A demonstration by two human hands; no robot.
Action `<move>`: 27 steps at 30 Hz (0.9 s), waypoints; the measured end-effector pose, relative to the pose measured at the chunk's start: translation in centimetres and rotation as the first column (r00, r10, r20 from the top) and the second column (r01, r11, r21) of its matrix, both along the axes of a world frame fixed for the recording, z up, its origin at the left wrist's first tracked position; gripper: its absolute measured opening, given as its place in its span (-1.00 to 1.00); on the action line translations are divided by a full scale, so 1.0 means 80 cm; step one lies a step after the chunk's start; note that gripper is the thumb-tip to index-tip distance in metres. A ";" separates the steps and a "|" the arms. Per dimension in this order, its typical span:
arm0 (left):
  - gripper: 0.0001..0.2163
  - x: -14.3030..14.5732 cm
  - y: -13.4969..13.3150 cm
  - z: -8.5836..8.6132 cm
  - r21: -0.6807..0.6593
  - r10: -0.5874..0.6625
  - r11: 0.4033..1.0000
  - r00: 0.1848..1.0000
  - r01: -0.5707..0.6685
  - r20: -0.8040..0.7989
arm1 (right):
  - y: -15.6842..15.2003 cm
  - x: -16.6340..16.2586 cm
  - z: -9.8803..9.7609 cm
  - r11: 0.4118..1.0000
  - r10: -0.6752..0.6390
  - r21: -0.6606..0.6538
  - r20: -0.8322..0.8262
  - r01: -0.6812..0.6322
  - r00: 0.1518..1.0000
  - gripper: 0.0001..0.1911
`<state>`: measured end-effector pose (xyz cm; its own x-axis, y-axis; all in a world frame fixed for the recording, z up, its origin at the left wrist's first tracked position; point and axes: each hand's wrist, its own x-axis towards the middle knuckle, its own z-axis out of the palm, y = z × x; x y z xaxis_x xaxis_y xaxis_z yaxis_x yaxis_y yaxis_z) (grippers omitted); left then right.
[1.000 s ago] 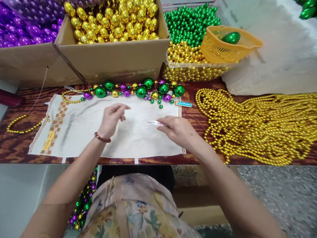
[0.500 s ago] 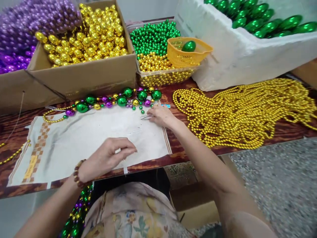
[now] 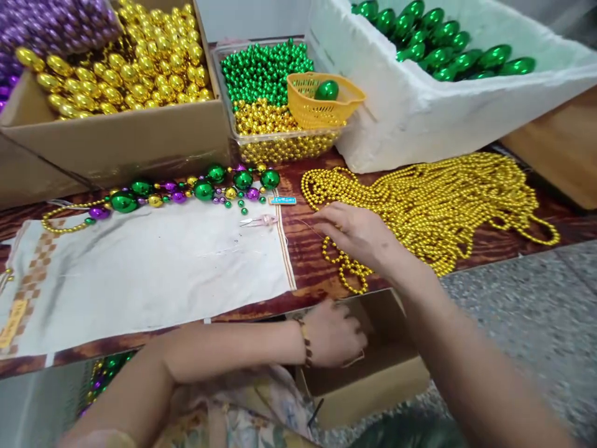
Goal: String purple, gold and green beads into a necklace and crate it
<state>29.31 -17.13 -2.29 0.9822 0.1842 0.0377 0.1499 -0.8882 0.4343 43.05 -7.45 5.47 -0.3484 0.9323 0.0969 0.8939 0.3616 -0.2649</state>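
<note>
My right hand hovers at the left part of a pile of gold bead strands, fingers stretched and thumb apart. Close to its fingertips is a thin thread; I cannot tell if they touch. My left hand, wearing a bead bracelet, reaches across over a cardboard box below the table edge. Its fingers are curled, and what they hold, if anything, is hidden. Small pink-handled thread snips lie on a white cloth, beside a blue label. A green, purple and gold bead necklace lies along the cloth's far edge.
Behind stand a cardboard box of gold beads, a clear tub of green and gold beads, and a yellow basket with one green bead. A white foam box with large green beads stands at the right.
My right hand has let go of the snips and moved right to the gold strands. My left hand has moved right, off the cloth to above the box. The view has shifted right.
</note>
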 end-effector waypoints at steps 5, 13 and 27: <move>-0.77 -0.064 0.172 0.027 0.299 0.488 0.833 0.873 -0.465 -0.001 | -0.004 -0.015 -0.051 0.987 -0.158 -0.057 -0.312 0.148 0.937 -0.76; -0.74 -0.050 0.290 0.019 0.488 0.487 0.759 0.873 -0.432 0.015 | 0.056 -0.015 -0.072 0.918 -0.370 -0.102 0.135 0.384 0.919 -0.68; -0.77 -0.073 0.292 0.027 0.403 0.556 0.737 0.826 -0.542 0.093 | 0.155 -0.045 -0.060 0.964 -0.057 -0.216 0.404 0.156 0.913 -0.69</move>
<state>23.48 6.25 -0.11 0.7174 0.6674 0.1997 0.6726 -0.7383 0.0508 39.47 4.92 0.64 -0.2093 0.9437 -0.2564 0.9724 0.2285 0.0473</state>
